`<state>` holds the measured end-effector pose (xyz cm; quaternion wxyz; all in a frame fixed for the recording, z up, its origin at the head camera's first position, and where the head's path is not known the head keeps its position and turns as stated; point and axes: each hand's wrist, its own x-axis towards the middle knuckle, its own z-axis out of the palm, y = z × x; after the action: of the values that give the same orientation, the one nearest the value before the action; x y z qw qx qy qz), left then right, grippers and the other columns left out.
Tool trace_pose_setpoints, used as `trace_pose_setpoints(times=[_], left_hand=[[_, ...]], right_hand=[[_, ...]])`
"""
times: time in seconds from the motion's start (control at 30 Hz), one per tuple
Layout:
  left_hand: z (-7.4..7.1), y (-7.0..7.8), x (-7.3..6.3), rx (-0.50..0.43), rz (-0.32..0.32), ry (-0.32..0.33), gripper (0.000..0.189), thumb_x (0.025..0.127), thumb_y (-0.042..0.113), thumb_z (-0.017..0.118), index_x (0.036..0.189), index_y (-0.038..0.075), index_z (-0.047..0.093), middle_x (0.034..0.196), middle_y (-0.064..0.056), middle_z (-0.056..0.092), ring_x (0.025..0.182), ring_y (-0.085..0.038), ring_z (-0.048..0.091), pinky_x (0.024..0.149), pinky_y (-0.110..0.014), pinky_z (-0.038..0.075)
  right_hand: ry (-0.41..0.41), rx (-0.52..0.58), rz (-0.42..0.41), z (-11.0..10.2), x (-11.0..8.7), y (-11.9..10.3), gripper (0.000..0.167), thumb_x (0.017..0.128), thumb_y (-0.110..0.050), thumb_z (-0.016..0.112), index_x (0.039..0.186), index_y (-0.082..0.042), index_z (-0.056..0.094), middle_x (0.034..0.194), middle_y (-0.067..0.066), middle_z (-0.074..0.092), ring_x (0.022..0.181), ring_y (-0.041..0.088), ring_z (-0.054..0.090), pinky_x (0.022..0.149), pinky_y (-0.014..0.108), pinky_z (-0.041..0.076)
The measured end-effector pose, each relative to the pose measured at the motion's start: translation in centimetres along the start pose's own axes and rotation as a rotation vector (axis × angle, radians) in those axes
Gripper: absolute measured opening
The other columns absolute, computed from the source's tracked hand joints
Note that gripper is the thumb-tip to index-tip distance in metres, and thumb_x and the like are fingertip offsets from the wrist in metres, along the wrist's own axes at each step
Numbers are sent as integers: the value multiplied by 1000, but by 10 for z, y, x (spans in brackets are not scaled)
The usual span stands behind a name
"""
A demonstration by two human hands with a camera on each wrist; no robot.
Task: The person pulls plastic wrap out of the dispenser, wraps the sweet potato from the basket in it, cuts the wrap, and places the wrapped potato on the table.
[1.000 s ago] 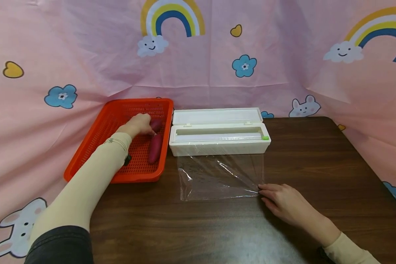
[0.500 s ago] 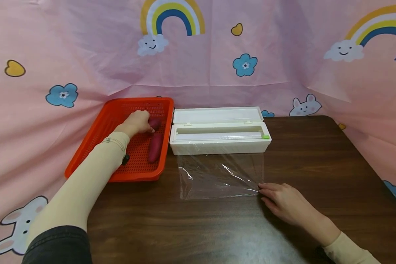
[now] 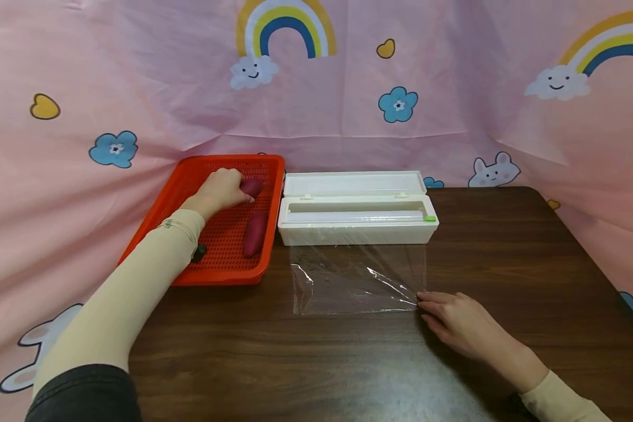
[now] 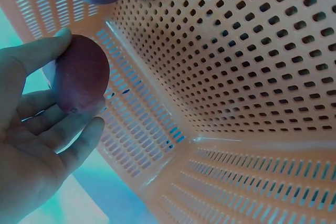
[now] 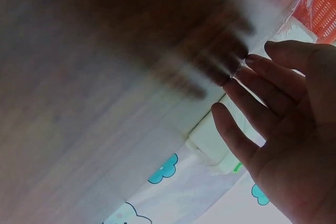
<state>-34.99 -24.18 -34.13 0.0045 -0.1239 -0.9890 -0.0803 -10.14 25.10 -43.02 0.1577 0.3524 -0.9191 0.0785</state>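
My left hand reaches into the red mesh basket and holds a reddish-purple sweet potato. In the left wrist view the thumb lies on the upper end of this sweet potato, with the fingers behind and below it. A second sweet potato lies nearer the basket's front. At the right, the fingertips of my right hand touch the near right corner of a sheet of cling film. The fingers are mostly straight, the thumb apart from the film. The sheet runs out of a white film dispenser and creases toward those fingertips.
The dispenser's white lid stands open behind its roll, with a green piece at the right end. Basket and dispenser stand side by side on the brown wooden table. A pink patterned cloth hangs behind.
My left hand has moved slightly toward the back of the basket, its thumb coming away from the front sweet potato to the far one. My right hand stays at the film corner.
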Motion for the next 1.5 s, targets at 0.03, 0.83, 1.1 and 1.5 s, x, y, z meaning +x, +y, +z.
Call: trace_pose_setpoints(times=[0.03, 0.83, 1.1, 1.5], left_hand=[[-1, 1, -1, -3, 0, 5, 35, 84, 34, 81, 88, 2, 67, 76, -12, 62, 71, -28, 54, 66, -39, 43], [-39, 37, -44, -86, 100, 109, 34, 86, 36, 78, 102, 6, 73, 79, -9, 68, 71, -25, 54, 64, -35, 40], [-42, 76, -59, -115, 184, 98, 38, 85, 37, 80, 108, 7, 74, 85, -7, 72, 77, -24, 59, 68, -37, 45], [-37, 119, -70, -94, 306, 88, 38, 84, 38, 82, 105, 7, 74, 85, -5, 72, 76, -23, 59, 67, -36, 49]], right_hand=[[3, 1, 0, 0, 0, 0, 27, 80, -12, 81, 106, -6, 79, 115, 9, 77, 96, 22, 76, 73, 42, 57], [-34, 52, 28, -2, 2, -1, 27, 84, -12, 79, 109, -3, 78, 117, 12, 76, 91, 26, 76, 74, 43, 60], [-31, 54, 39, -3, 0, 0, 26, 83, -11, 79, 108, -4, 78, 116, 11, 76, 89, 26, 76, 71, 41, 59], [-19, 58, 29, -1, 1, 0, 28, 81, -10, 81, 108, -6, 78, 116, 10, 76, 86, 25, 76, 69, 40, 59]])
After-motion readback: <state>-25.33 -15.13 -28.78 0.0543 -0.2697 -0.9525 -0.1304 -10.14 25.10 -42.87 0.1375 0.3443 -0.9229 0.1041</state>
